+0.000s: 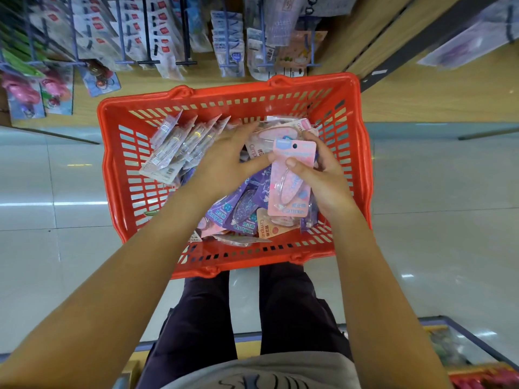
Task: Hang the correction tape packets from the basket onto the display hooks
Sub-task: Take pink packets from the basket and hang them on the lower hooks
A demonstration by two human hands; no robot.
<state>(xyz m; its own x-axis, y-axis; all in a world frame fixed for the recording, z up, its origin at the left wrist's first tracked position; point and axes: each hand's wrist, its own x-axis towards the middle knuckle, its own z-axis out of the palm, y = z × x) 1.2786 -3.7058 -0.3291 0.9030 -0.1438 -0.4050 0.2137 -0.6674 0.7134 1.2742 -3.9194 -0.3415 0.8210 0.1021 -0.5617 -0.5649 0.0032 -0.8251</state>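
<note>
A red plastic basket (112,153) stands on the floor in front of my legs, holding several correction tape packets in pink and purple (241,211). My right hand (323,178) grips a pink packet (292,181) upright above the basket, thumb pressed on its front. My left hand (227,155) reaches across the basket with its fingers spread over the packets, and its thumb touches the pink packet's left edge. Clear-fronted packets (179,147) lean in a row at the basket's left. Display hooks (148,61) with hanging packets run along the top of the view.
A wooden display wall with hanging stationery fills the top. Pink items (19,88) hang at the far left. A shelf edge (407,51) slants at the upper right. Glossy floor tiles lie on both sides of the basket. A low shelf (463,355) sits at the bottom right.
</note>
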